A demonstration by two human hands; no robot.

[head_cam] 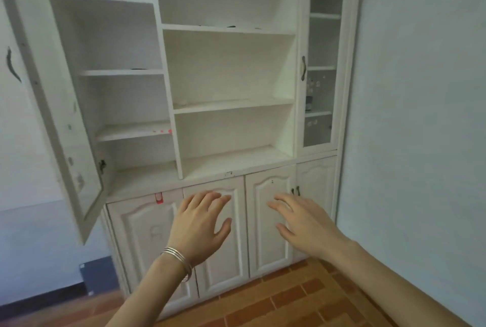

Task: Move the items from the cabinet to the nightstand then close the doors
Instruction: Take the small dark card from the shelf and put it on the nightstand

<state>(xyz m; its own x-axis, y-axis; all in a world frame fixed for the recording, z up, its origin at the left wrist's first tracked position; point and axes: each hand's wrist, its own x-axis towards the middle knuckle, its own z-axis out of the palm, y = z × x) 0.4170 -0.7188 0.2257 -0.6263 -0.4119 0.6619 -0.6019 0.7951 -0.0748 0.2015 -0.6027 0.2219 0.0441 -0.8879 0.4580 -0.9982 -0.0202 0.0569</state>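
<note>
A tall white cabinet [168, 90] fills the view. Its upper left door [52, 95] stands swung open, showing bare shelves behind it. The upper right glass door [322, 63] is closed, with small items showing dimly behind the glass. The lower doors [265, 224] are closed. My left hand [200, 226], with silver bangles on the wrist, and my right hand [302, 221] are both raised in front of the lower doors, fingers spread and holding nothing. No nightstand is in view.
A small red clip [159, 197] sits on the ledge above the lower left door. A pale wall [420, 116] stands close on the right. The floor [289, 300] is orange brick-patterned tile. A dark object [97, 274] sits low at the left.
</note>
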